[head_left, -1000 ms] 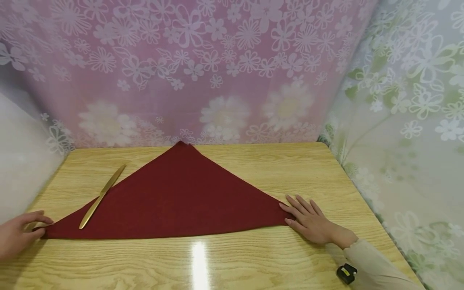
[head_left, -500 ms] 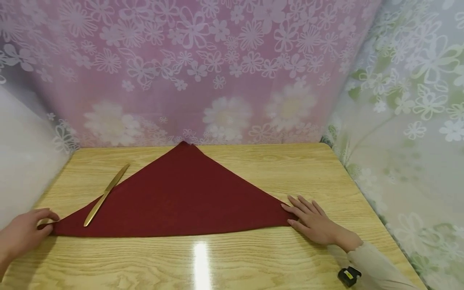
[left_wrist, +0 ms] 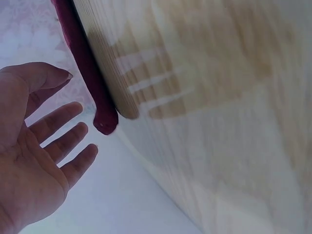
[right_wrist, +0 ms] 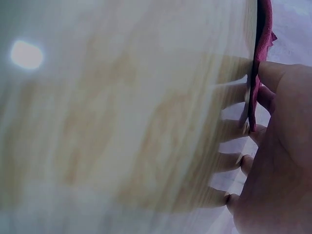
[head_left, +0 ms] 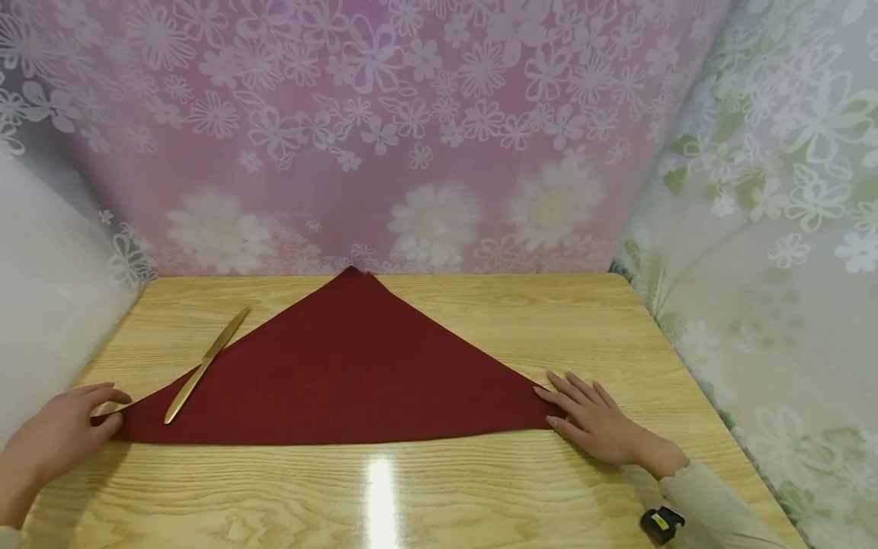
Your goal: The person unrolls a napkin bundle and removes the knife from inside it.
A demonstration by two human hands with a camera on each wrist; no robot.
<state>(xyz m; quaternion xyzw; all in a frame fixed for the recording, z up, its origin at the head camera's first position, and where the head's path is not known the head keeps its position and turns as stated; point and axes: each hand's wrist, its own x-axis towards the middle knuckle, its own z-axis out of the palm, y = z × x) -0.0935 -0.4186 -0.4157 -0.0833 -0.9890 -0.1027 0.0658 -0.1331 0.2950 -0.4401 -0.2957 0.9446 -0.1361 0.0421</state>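
A dark red cloth napkin point(head_left: 343, 366), folded into a triangle, lies on the wooden table with its peak at the far edge. My left hand point(head_left: 68, 431) is at its left corner, thumb and index finger close about the tip in the head view. The left wrist view shows that hand point(left_wrist: 41, 141) with loosely spread fingers beside the rolled-looking end of the napkin point(left_wrist: 105, 119). Flat and spread, my right hand point(head_left: 600, 423) rests on the right corner, fingers straight; its fingertips press down along the napkin's edge point(right_wrist: 253, 102) in the right wrist view.
A gold table knife point(head_left: 206, 366) lies slanted across the napkin's left edge, blade tip pointing away. Near my right sleeve is a small black object with a yellow label point(head_left: 661, 524). Flowered curtains point(head_left: 411, 137) hang behind the table point(head_left: 480, 496) and at its sides.
My left hand has come farther into view, moving right and slightly away from me, and the napkin's left corner has shifted right with it. The right hand has stayed on its corner.
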